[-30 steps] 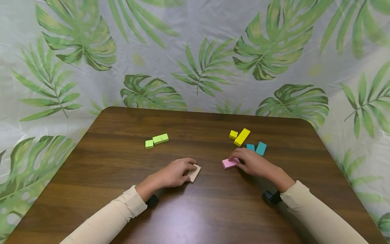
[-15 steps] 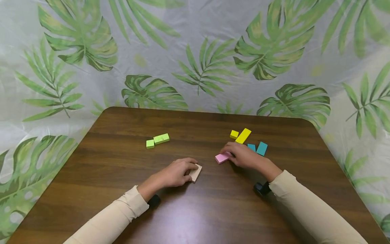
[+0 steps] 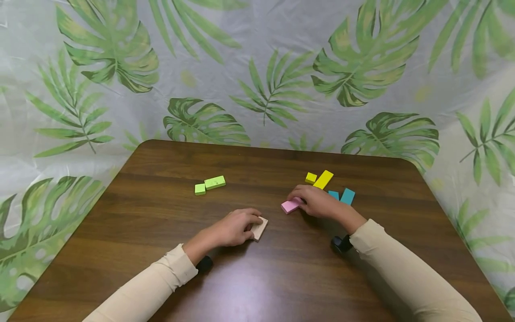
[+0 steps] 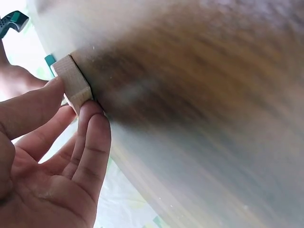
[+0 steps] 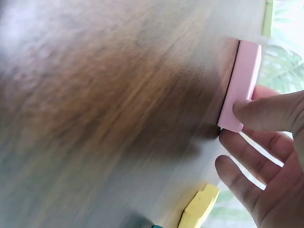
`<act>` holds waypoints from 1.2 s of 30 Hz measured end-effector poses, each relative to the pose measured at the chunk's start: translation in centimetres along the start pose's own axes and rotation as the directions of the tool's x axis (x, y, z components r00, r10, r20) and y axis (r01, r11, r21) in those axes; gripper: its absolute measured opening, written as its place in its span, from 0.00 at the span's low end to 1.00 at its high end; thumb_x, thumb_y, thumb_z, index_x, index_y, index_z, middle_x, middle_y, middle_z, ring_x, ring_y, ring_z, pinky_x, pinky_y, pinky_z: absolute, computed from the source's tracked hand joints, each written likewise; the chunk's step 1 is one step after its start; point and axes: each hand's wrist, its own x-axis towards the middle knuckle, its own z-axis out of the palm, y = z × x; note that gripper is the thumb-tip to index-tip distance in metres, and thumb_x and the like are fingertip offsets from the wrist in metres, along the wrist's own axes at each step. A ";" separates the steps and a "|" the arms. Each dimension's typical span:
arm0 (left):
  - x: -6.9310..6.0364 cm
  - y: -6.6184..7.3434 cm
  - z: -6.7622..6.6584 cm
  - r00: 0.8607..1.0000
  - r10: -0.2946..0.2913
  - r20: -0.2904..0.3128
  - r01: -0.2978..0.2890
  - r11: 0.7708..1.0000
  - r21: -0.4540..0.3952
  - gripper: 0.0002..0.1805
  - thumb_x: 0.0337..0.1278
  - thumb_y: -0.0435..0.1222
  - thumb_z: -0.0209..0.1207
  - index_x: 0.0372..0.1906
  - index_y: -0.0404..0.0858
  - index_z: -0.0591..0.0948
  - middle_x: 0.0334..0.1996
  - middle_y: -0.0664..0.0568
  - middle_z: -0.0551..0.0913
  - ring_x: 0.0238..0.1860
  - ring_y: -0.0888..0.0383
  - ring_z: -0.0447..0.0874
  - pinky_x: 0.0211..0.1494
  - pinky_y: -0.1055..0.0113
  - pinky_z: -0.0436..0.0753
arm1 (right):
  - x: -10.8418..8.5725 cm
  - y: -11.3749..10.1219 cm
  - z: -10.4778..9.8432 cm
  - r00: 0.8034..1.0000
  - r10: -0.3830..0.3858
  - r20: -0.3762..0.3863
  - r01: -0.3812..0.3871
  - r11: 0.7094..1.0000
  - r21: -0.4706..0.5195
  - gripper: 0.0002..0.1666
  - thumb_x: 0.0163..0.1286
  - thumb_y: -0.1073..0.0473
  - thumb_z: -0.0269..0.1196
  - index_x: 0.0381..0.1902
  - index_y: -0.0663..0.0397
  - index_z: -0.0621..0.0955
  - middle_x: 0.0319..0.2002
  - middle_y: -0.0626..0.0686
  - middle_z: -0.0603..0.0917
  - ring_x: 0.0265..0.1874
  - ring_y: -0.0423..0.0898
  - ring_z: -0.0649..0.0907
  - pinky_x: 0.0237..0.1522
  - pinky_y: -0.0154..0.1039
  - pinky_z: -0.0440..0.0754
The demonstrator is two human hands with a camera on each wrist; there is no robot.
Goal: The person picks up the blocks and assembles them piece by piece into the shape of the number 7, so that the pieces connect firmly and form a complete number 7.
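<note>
Both hands are at work on the dark wood-grain bench (image 3: 161,232). The left hand (image 3: 230,230) pinches a plain wooden block (image 3: 261,227), thumb on one side and fingers on the other, the block lying near the middle of the bench. The right hand (image 3: 319,201) grips a pink block (image 3: 289,206) by its near end between thumb and fingers, farther forward and to the right of the wooden one, the two well apart. Just beyond the right hand lie a small yellow block (image 3: 311,177) and a longer yellow block (image 3: 323,179), with a short teal block (image 3: 333,194), partly hidden by the hand, and a longer teal block (image 3: 348,196) to their right. Off to the left, a lime-green cube (image 3: 200,189) sits just beside a longer lime-green block (image 3: 215,182). A leaf-printed sheet (image 3: 277,27) hangs behind the bench.
</note>
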 end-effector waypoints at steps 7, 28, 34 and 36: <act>-0.2 0.0 0.0 1.000 -0.009 -0.001 0.009 1.000 -0.005 0.20 0.56 0.30 0.65 0.56 0.34 0.83 0.61 0.42 0.80 0.56 0.48 0.82 0.57 0.54 0.80 | 0.9 -0.1 0.0 0.999 -0.030 -0.022 0.030 1.000 0.006 0.15 0.68 0.70 0.60 0.51 0.57 0.85 0.48 0.55 0.85 0.51 0.53 0.84 0.57 0.51 0.81; -0.3 0.1 0.3 0.999 -0.037 -0.031 0.036 0.999 -0.021 0.19 0.59 0.28 0.61 0.56 0.33 0.83 0.61 0.40 0.79 0.62 0.43 0.79 0.64 0.50 0.78 | 3.1 -0.6 0.5 0.999 -0.036 -0.031 0.037 0.998 0.041 0.16 0.67 0.70 0.60 0.50 0.54 0.86 0.48 0.56 0.84 0.50 0.53 0.83 0.56 0.51 0.81; -0.4 0.3 0.4 0.998 -0.035 -0.047 0.034 0.999 -0.015 0.18 0.58 0.28 0.62 0.54 0.34 0.84 0.59 0.40 0.80 0.58 0.44 0.81 0.61 0.50 0.79 | 3.9 -1.2 0.7 0.996 -0.080 -0.025 0.082 0.995 0.058 0.18 0.66 0.72 0.59 0.48 0.52 0.86 0.49 0.55 0.84 0.50 0.53 0.83 0.56 0.52 0.81; -0.4 0.4 0.4 0.998 -0.043 -0.045 0.042 0.999 -0.019 0.18 0.57 0.28 0.61 0.54 0.34 0.84 0.57 0.40 0.80 0.57 0.44 0.82 0.60 0.50 0.80 | 4.2 -1.6 0.9 0.994 -0.108 -0.032 0.110 0.992 0.060 0.18 0.65 0.73 0.59 0.47 0.52 0.87 0.48 0.55 0.84 0.50 0.54 0.83 0.56 0.52 0.81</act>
